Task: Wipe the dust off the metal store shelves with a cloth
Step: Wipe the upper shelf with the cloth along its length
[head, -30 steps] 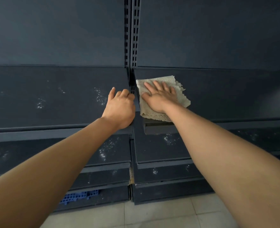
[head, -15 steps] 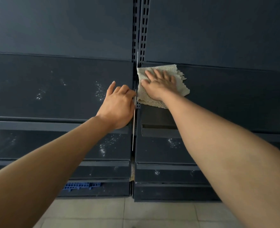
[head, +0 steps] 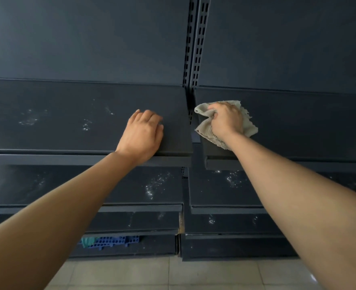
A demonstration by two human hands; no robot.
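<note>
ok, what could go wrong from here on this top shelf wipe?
1. The right hand grips the cloth bunched up, so little fabric meets the right shelf. A pass could leave streaks of dust.
2. The cloth's loose edge sits next to the gap by the slotted upright and might snag there.
3. The left hand rests on the left shelf, where white specks remain, and it may smear them.

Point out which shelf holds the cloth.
The top right shelf: the right hand grips the cloth on it. The left hand rests on the neighbouring shelf.
</note>
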